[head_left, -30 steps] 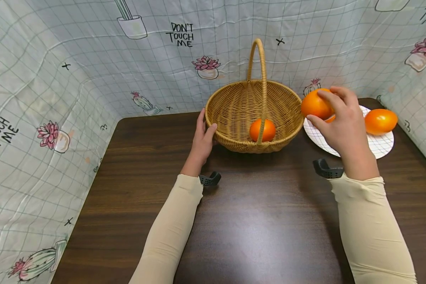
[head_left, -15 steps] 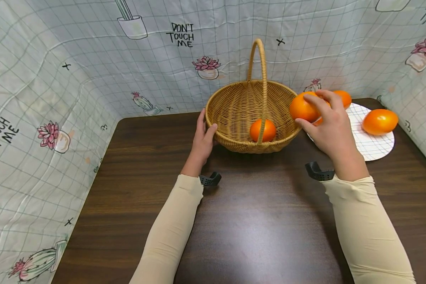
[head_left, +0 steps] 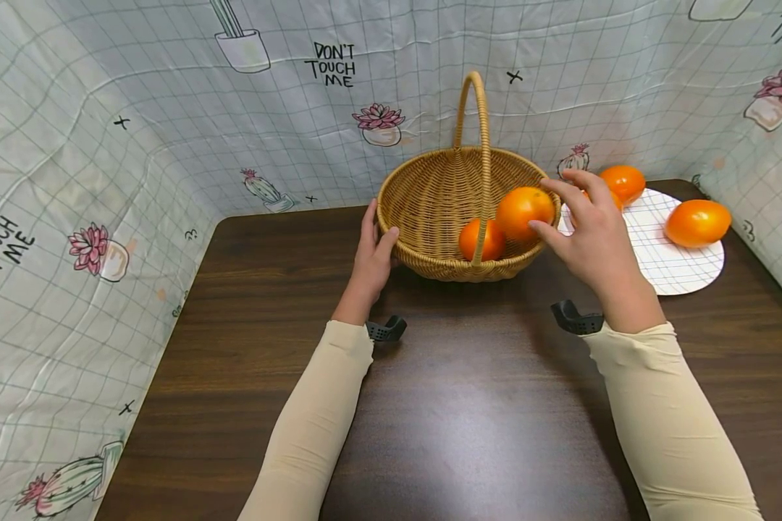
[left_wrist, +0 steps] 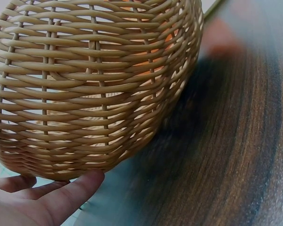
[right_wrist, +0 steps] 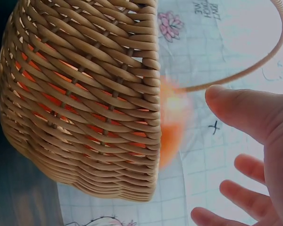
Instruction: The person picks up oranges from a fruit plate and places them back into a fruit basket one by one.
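Observation:
A wicker basket with a tall handle stands at the back of the table, one orange lying in its bottom. My left hand rests with extended fingers and thumb against the basket's left side; the left wrist view has its fingertips touching the weave. At the right rim, a larger orange is inside the opening, blurred above the rim in the right wrist view. My right hand is spread beside it, and the right wrist view shows a gap between the fingers and the fruit.
Right of the basket lies a white gridded plate. Around it sit a glossy oval orange fruit, a round orange fruit and another partly behind my right hand. A patterned cloth stands along the table's back and sides.
My right hand has moved left from over the plate to the basket's right rim and let go of the larger orange, which is now inside the opening. The left hand and basket stay put.

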